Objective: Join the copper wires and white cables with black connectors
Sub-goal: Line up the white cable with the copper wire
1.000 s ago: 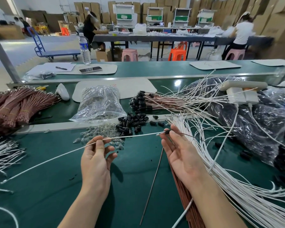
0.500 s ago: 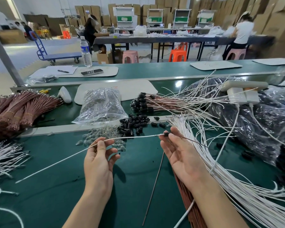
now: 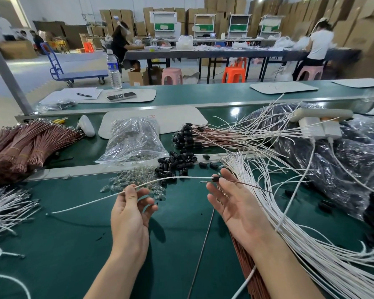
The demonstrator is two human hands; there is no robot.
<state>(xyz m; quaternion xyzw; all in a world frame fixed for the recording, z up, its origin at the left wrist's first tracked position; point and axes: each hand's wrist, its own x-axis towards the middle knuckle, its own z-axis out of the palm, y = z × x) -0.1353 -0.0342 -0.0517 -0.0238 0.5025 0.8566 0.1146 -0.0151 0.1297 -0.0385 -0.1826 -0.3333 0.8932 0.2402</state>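
Observation:
My left hand pinches a white cable between thumb and fingertips; the cable arcs right toward a black connector. My right hand pinches that connector at its fingertips, palm up, with a copper wire running out of it to the right. The cable's tip sits just left of the connector. Loose black connectors lie heaped on the green belt just beyond my hands. A fan of white cables spreads under my right forearm, with copper wires beneath it.
Finished joined wires with black connectors lie further back. A clear bag and small clear bulbs lie ahead left. Copper bundles fill the far left, white cables the left edge. A black plastic bag crowds the right.
The white cable has shifted right through my left hand, its free end now nearer. My right hand has turned more palm-up; the cable tip sits at the connector.

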